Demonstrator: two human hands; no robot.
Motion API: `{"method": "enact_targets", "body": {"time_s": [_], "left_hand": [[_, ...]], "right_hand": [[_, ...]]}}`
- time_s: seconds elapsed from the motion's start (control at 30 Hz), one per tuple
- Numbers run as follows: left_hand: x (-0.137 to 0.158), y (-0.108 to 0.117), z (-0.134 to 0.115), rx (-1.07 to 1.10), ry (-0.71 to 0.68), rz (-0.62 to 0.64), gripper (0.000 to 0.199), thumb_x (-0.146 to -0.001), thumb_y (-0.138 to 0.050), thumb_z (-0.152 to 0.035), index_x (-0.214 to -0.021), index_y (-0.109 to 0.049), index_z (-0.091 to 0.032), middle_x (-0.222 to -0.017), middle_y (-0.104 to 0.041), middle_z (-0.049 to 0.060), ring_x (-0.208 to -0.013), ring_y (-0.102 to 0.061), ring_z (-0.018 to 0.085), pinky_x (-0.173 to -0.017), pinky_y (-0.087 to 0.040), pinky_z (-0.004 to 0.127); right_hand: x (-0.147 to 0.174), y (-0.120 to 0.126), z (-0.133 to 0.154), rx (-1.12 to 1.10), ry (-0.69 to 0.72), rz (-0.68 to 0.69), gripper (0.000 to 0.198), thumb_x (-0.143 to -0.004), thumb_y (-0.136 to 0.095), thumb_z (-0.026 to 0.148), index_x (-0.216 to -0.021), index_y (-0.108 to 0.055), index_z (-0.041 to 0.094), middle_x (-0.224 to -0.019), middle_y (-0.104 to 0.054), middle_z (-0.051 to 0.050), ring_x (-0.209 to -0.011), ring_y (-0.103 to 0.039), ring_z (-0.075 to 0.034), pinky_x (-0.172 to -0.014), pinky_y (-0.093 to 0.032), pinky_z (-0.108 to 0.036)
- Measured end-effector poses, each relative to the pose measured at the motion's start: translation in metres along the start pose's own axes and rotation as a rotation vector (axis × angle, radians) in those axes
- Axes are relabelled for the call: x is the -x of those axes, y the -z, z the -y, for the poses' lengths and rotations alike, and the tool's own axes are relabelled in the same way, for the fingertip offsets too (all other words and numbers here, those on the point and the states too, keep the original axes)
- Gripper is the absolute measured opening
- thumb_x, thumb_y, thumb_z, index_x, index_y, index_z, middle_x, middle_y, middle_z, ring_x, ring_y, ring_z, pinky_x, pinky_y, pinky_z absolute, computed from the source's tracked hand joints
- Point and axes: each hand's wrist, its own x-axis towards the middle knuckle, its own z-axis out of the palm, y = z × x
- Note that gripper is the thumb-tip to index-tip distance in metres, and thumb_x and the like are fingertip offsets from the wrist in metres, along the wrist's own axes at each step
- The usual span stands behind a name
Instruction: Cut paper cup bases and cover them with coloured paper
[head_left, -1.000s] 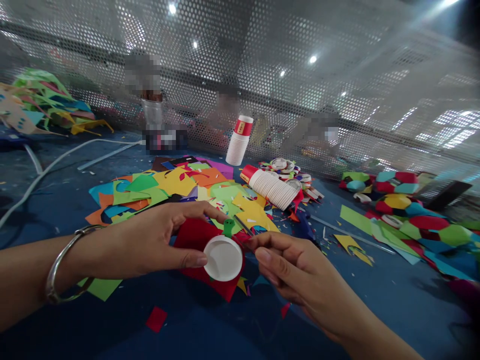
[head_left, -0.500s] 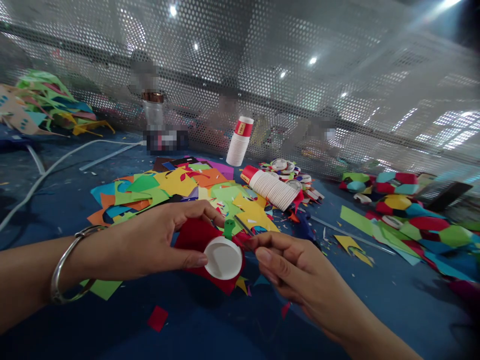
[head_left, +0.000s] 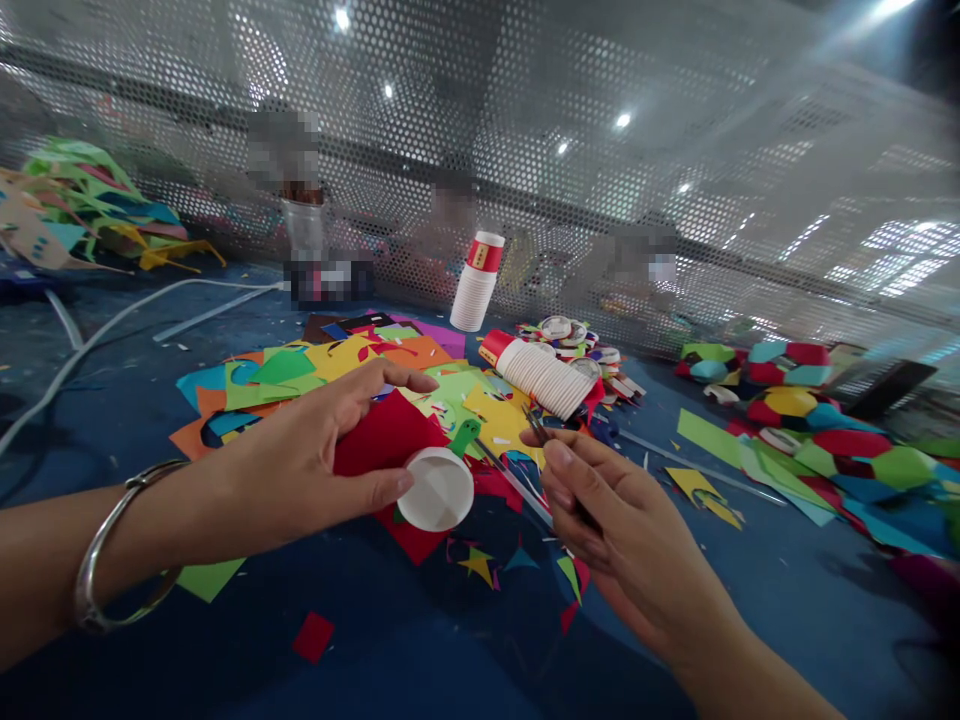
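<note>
My left hand point(head_left: 300, 475) presses its thumb on the rim of a round white paper cup base point(head_left: 439, 495), its index finger stretched out above. A green paper strip point(head_left: 464, 436) with small dark marks sticks up from the rim of the base. Red paper point(head_left: 386, 435) lies behind and under the base, partly covered by my fingers. The other fingers of that hand are hidden by the red paper. Metal tweezers point(head_left: 537, 427) are pinched in my right hand point(head_left: 615, 530), tips pointing up and left, apart from the cup base.
Coloured paper scraps point(head_left: 352, 365) spread over the blue table point(head_left: 405, 640). One stack of paper cups point(head_left: 475, 285) stands upright, and another stack point(head_left: 540, 372) lies on its side. Finished-looking coloured pieces point(head_left: 795, 405) sit at right, with perforated metal mesh point(head_left: 525, 130) behind.
My right hand has drawn the tweezers away from the red paper beside the cup base, to the right and up. The base has shifted slightly left and up, and the green strip now leans right.
</note>
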Motion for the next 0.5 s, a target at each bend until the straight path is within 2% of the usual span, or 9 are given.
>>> {"method": "enact_targets", "body": {"time_s": [0.17,0.33,0.43,0.5], "left_hand": [[0.001,-0.003,-0.007,0.007,0.081,0.026,0.060,-0.090,-0.066,-0.032,-0.140,-0.033,-0.033,-0.114,-0.072,-0.001,-0.093,-0.074,0.017,-0.075,-0.061,0.024],[0.004,-0.007,-0.014,-0.099,0.146,0.082,0.070,-0.087,-0.069,-0.042,-0.145,-0.032,-0.032,-0.120,-0.070,0.001,-0.104,-0.071,0.022,-0.092,-0.058,0.032],[0.004,-0.009,-0.016,-0.151,0.165,0.139,0.072,-0.087,-0.067,-0.047,-0.147,-0.031,-0.033,-0.111,-0.072,0.001,-0.092,-0.072,0.022,-0.079,-0.060,0.031],[0.004,-0.010,-0.017,-0.163,0.148,0.168,0.070,-0.088,-0.065,-0.050,-0.147,-0.031,-0.033,-0.110,-0.072,0.000,-0.093,-0.071,0.022,-0.074,-0.059,0.030]], "right_hand": [[0.000,-0.003,-0.002,0.056,-0.027,0.054,0.030,-0.089,-0.073,0.040,-0.107,-0.063,0.018,-0.055,-0.035,0.011,-0.041,-0.018,-0.001,-0.039,-0.009,-0.020],[-0.001,-0.005,-0.006,0.101,-0.023,0.152,0.028,-0.088,-0.073,0.042,-0.103,-0.065,0.020,-0.066,-0.044,0.008,-0.043,-0.021,0.001,-0.037,-0.012,-0.018],[-0.002,-0.005,-0.010,0.126,-0.028,0.201,0.023,-0.090,-0.072,0.040,-0.100,-0.064,0.020,-0.067,-0.043,0.008,-0.043,-0.023,0.000,-0.037,-0.013,-0.019],[-0.002,-0.004,-0.011,0.149,-0.036,0.225,0.018,-0.091,-0.069,0.037,-0.097,-0.063,0.021,-0.065,-0.040,0.009,-0.042,-0.022,-0.001,-0.037,-0.013,-0.020]]}}
